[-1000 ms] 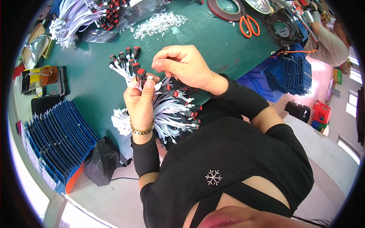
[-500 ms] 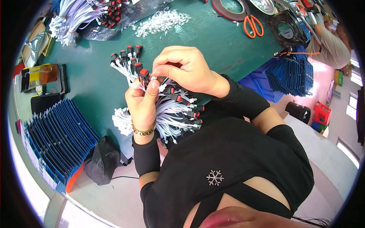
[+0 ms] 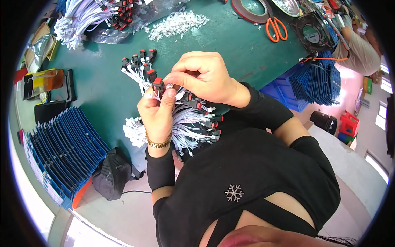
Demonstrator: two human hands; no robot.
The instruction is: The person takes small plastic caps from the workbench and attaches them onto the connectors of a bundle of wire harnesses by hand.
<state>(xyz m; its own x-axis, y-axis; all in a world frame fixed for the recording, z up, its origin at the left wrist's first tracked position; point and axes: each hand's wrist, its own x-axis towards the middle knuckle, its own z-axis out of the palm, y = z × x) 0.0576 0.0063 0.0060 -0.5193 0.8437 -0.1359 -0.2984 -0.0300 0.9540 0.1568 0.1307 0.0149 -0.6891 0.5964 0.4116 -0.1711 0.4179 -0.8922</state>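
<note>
My left hand (image 3: 156, 117) pinches a white wire lead close to its small white plug (image 3: 169, 86), thumb on top. A black rocker switch with a red face (image 3: 158, 83) stands by its fingertips. My right hand (image 3: 207, 78) meets it from the right, thumb and forefinger closed at the same plug; what lies between those fingertips is too small to make out. Beneath both hands spreads a thick bundle of white wire leads (image 3: 187, 129) with red-and-black switches and white plugs at the ends. Just beyond the left hand lie several more switches on leads (image 3: 135, 61).
Loose clear plastic pieces (image 3: 179, 24) are heaped on the green table (image 3: 230, 45). Another lead bundle (image 3: 78, 20) lies far left. Orange-handled scissors (image 3: 276, 31), a tape roll (image 3: 251, 16) and a black fan (image 3: 311, 32) sit far right. Blue boards (image 3: 68, 150) stand left. A person's arm (image 3: 362, 49) shows right.
The whole view has shifted slightly. Both hands stay together at the plug; the right hand's curled fingers have lifted a little away from its thumb.
</note>
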